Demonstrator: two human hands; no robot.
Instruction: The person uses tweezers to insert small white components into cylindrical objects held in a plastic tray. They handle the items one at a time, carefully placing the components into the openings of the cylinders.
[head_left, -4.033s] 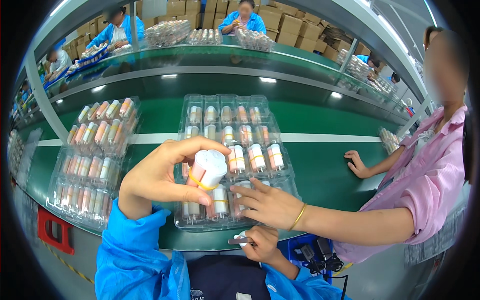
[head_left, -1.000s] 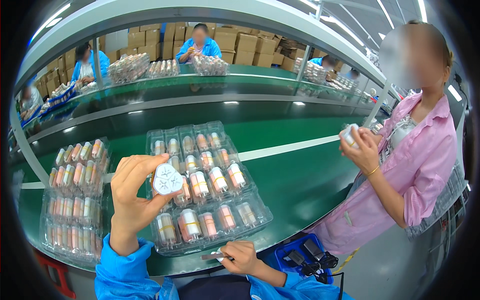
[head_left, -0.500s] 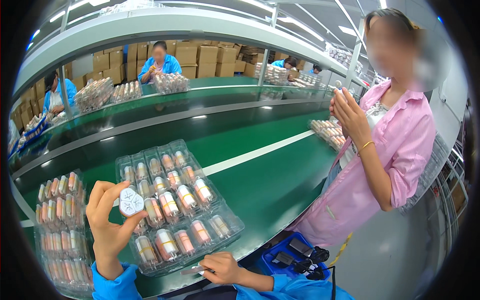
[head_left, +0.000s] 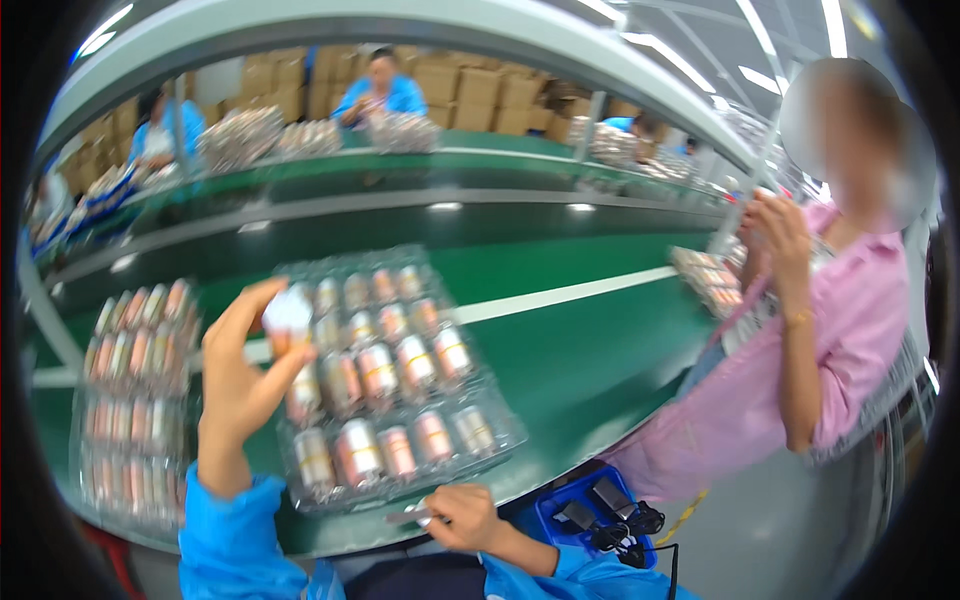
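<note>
So the left hand (head_left: 240, 385) is clamped on a white-and-pink bundle (head_left: 288, 312), thumb on one side and fingers on the other, held over the left edge of the big clear tray (head_left: 505, 440), toward its far end. The bundle's white end seems to tip up at the viewer, so its long axis looks steep rather than flat (it's smeary, don't quote me on the angle). The left hand is clearly the nearer one; the right hand (head_left: 462, 517) sits just off the tray's near edge, fingers curled together around a flat grey tool (head_left: 403, 517) pointing left.

Room-wise: left of the tray there's only a narrow strip before a stack of filled trays (head_left: 76, 440), and the left wrist (head_left: 225, 465) takes up part of it. The table's front edge runs close below the tray. Right of the tray is a wide stretch of green table (head_left: 580, 365), reaching to a co-worker in pink (head_left: 760, 430). Can't see the slots behind the left hand.
</note>
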